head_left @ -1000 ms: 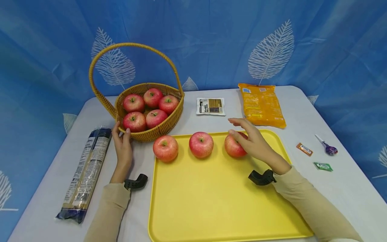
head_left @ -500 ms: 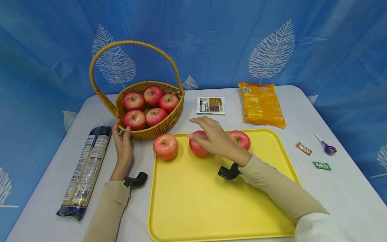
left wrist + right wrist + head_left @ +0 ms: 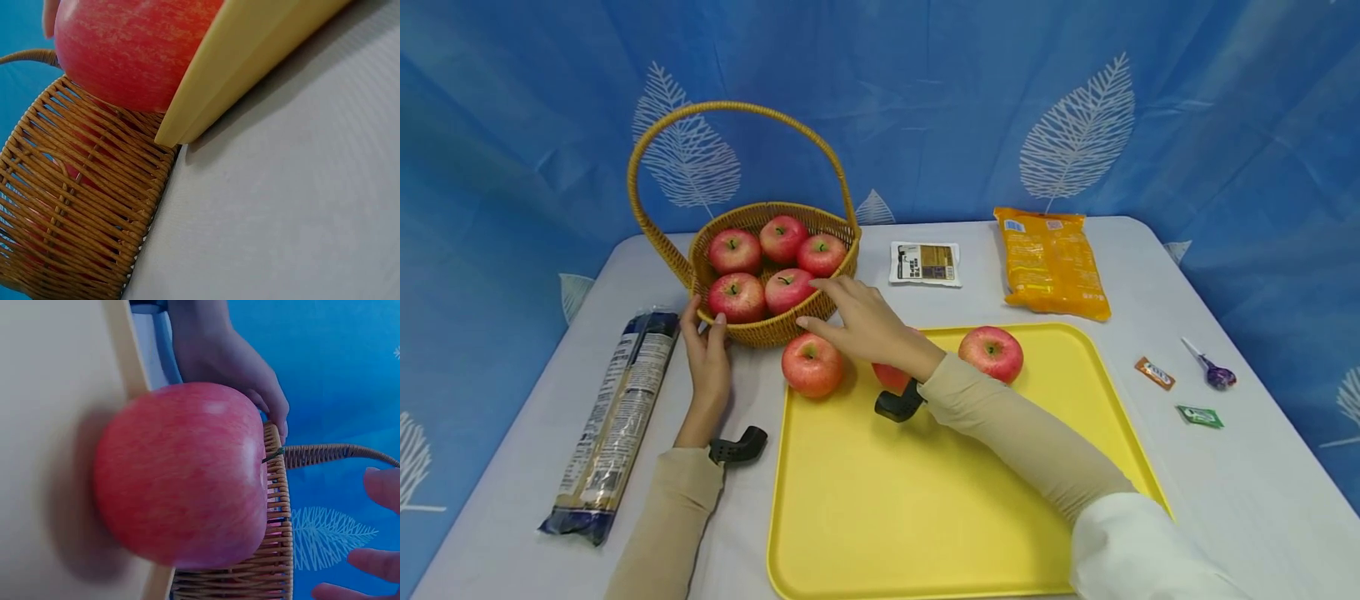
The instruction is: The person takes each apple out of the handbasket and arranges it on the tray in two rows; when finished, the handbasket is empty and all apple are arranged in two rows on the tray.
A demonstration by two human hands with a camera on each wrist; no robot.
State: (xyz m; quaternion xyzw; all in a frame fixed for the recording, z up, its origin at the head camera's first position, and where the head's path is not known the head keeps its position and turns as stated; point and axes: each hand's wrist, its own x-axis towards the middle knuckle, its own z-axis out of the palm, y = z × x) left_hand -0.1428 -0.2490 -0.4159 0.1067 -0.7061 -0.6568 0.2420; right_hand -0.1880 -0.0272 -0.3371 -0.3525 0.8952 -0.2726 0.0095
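My left hand grips the near left rim of a wicker basket that holds several red apples. My right hand reaches over the tray's back edge to the basket's front right side. Its thumb and fingers are spread, nothing is held, and the fingertips are close to the front right apple in the basket; contact cannot be told. Three apples line the back of a yellow tray: a left one, a middle one partly hidden by the right hand, and a right one.
A long clear pack with dark ends lies left of the left arm. Behind the tray are a small white packet and an orange bag. Two small sweets, orange and green, and a lollipop lie right.
My right hand has moved left from the right-hand apple, past the middle one, to the basket's front. The right-hand apple has shifted slightly. My left hand stays at the basket.
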